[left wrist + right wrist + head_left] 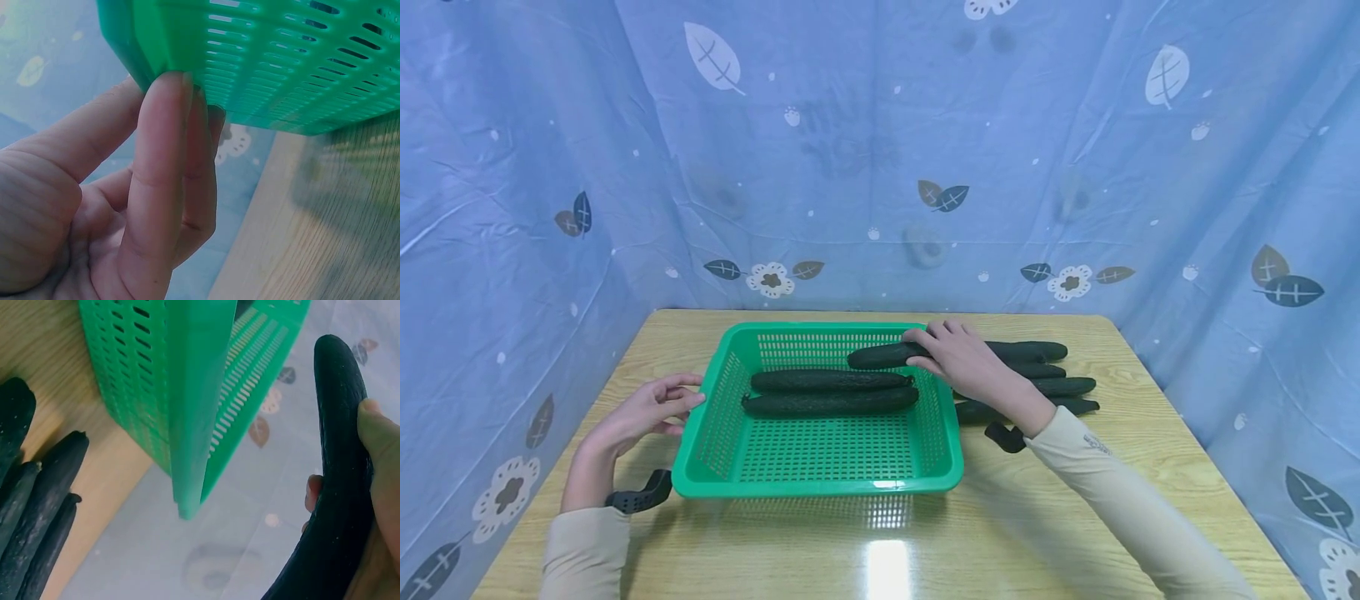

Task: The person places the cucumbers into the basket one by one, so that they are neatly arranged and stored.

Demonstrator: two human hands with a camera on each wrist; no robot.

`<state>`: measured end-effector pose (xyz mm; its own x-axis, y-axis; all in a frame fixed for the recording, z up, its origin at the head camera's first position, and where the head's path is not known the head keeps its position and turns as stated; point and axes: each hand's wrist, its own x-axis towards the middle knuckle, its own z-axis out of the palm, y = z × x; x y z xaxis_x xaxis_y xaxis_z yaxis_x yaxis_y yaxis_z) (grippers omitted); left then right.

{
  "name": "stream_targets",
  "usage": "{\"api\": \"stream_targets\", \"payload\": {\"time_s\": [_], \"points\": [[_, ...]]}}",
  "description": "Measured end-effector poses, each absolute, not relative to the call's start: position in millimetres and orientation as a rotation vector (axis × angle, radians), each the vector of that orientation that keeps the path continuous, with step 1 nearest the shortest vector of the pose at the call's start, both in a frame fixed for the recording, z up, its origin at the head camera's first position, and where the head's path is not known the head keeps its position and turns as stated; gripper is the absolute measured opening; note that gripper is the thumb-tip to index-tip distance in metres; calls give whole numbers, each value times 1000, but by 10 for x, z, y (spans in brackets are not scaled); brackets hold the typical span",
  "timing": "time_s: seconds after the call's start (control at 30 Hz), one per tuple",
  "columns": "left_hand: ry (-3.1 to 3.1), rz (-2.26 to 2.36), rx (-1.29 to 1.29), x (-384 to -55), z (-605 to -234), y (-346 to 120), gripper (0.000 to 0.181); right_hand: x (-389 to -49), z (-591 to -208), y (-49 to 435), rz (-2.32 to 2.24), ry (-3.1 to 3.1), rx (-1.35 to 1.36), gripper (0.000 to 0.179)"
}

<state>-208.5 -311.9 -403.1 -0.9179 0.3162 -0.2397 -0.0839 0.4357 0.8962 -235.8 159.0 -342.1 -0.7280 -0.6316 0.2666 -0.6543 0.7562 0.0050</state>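
Note:
A green plastic basket (820, 487) stands on the table with two dark green cucumbers (831, 405) lying side by side in it. My left hand (643, 412) pinches the basket's left rim between thumb and fingers; in the left wrist view the fingers (159, 144) press against the rim's underside. Above the basket's right rim, my right hand (958, 358) grips another cucumber (880, 357). That cucumber (342, 456) shows in the right wrist view with the thumb along one side and fingertips around the other. Its left end hangs over the basket's interior.
Several more cucumbers (1063, 387) lie on the wooden table (1120, 475) just right of the basket, partly behind my right forearm. A blue patterned curtain (865, 167) surrounds the table at the back and sides. Black wrist devices (643, 493) sit under both wrists.

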Motion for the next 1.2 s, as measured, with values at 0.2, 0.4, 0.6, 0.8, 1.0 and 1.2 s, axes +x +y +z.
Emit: {"api": "stream_targets", "payload": {"time_s": [0.2,0.4,0.6,0.8,1.0,1.2], "points": [[2333,1471,197,-2082,-4034,-3121,61,-2374,-3462,1445,14,-2630,1046,40],[2330,1468,195,-2090,-4051,-3127,61,-2375,-3482,1268,-53,-2532,1102,40],[2317,1481,202,-2085,-4036,-3124,60,-2381,-3499,1053,-33,-2565,1104,40],[2314,1480,200,-2089,-4029,-3112,61,-2381,-3564,846,-22,-2619,1104,41],[2327,1468,198,-2096,-4031,-3114,61,-2361,-3621,649,-51,-2668,1085,42],[2338,1464,212,-2090,-4030,-3114,60,-2332,-3652,464,-38,-2757,1045,43]]}}
